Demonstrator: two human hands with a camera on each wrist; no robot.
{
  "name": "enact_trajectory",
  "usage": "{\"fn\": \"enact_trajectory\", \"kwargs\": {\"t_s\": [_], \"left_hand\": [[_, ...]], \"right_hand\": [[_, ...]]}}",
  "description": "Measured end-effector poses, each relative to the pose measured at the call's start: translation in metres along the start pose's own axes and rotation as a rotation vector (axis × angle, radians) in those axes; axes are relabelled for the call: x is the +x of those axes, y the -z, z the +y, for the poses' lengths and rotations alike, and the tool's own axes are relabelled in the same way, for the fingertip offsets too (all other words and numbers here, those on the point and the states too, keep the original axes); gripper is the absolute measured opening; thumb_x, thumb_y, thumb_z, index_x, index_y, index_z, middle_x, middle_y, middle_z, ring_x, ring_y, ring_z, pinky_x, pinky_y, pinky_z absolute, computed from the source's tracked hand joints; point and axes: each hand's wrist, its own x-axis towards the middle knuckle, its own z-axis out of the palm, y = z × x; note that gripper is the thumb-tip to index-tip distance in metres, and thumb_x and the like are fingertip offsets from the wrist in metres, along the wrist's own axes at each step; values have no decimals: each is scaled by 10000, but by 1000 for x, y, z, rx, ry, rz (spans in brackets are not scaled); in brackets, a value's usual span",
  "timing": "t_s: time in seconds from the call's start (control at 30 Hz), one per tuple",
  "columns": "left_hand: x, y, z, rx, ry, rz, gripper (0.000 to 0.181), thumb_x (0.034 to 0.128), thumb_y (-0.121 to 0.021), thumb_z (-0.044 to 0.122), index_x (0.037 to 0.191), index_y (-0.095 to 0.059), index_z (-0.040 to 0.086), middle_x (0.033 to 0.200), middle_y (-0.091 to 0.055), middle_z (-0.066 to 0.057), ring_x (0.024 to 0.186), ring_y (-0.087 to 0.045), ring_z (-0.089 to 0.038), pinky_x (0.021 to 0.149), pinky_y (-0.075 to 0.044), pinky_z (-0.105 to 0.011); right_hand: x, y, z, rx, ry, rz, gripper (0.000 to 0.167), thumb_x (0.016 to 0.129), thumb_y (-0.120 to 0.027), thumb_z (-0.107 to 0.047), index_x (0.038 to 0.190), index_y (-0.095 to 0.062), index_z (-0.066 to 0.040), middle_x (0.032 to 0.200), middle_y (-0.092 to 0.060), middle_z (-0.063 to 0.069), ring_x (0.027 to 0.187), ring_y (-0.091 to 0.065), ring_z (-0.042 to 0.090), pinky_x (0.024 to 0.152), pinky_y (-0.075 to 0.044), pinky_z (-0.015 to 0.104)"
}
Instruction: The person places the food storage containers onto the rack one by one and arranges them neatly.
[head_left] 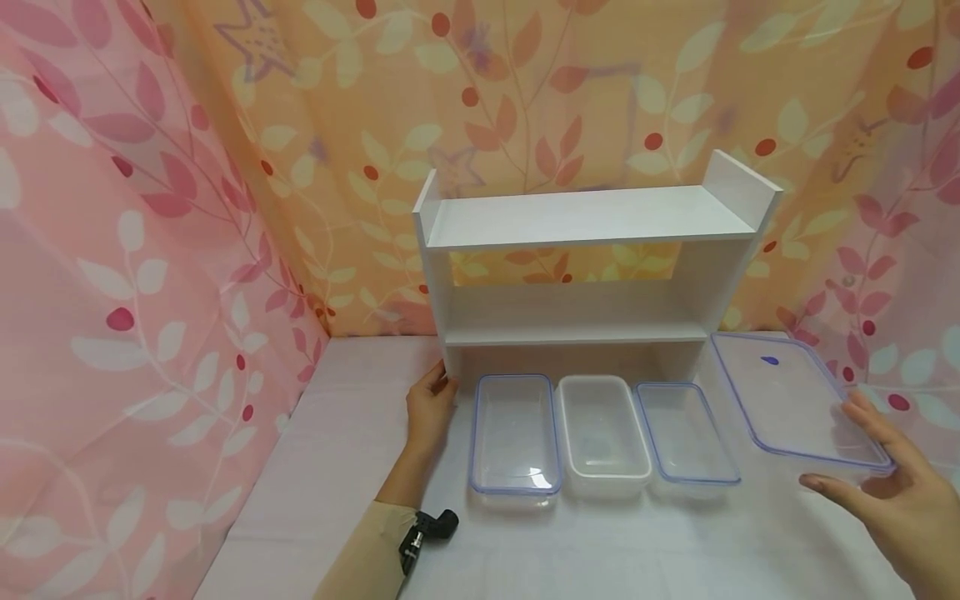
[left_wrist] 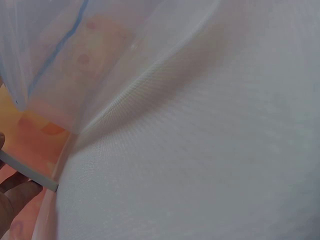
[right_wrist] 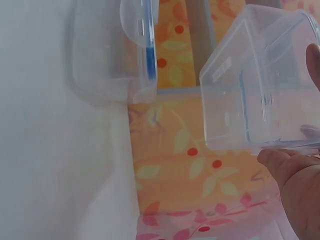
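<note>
A white two-tier shelf [head_left: 585,218] stands at the back. My left hand [head_left: 430,417] grips the lower front edge of its left side panel; the left wrist view shows the fingers [left_wrist: 22,192] around the panel edge [left_wrist: 30,172]. On the right, my right hand [head_left: 900,483] holds a large clear container [head_left: 802,400] with a blue-rimmed top, thumb at the near side and fingers at the right side. In the right wrist view the same container [right_wrist: 227,100] appears raised and tilted, with the hand [right_wrist: 300,185] at its edge.
Three smaller clear containers stand side by side before the shelf: a blue-rimmed one [head_left: 516,433], a white-rimmed one [head_left: 607,425] and another blue-rimmed one [head_left: 688,433]. Patterned curtains [head_left: 525,100] hang behind and at both sides of the white-covered table [head_left: 300,500].
</note>
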Motion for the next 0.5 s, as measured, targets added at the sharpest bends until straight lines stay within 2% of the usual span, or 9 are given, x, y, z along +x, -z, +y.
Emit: {"fn": "enact_trajectory", "kwargs": {"t_s": [0.17,0.3,0.4,0.5], "left_hand": [[0,-1,1,10,6,8,464,956,-703,63,1410,-629,121,1389,-655,-65,1175,-686,-260,937,-572,-380],[-1,-1,1,2,0,3,469,955,-698,51,1415,-619,91,1394,-647,-114,1188,-676,-328,901,-584,-370],[-1,-1,2,-10,-4,-3,470,955,-697,47,1416,-618,90,1396,-641,-140,1202,-658,-385,913,-582,-389],[-1,0,2,-12,-6,-5,470,955,-700,50,1416,-618,91,1397,-640,-145,1209,-649,-407,940,-571,-429]], "right_hand": [[-2,-10,-10,-37,25,3,962,670,-645,409,1530,-365,83,1709,-217,51,1586,-111,181,877,-503,83],[-2,-17,-17,-56,17,1,967,666,-666,398,1530,-374,76,1704,-233,52,1569,-199,164,895,-496,84],[-2,-21,-23,-92,12,-2,967,671,-680,384,1533,-380,64,1701,-245,45,1552,-249,140,910,-480,73],[-1,-26,-30,-81,13,-15,967,669,-673,390,1532,-372,75,1701,-244,55,1557,-233,144,935,-468,74]]}}
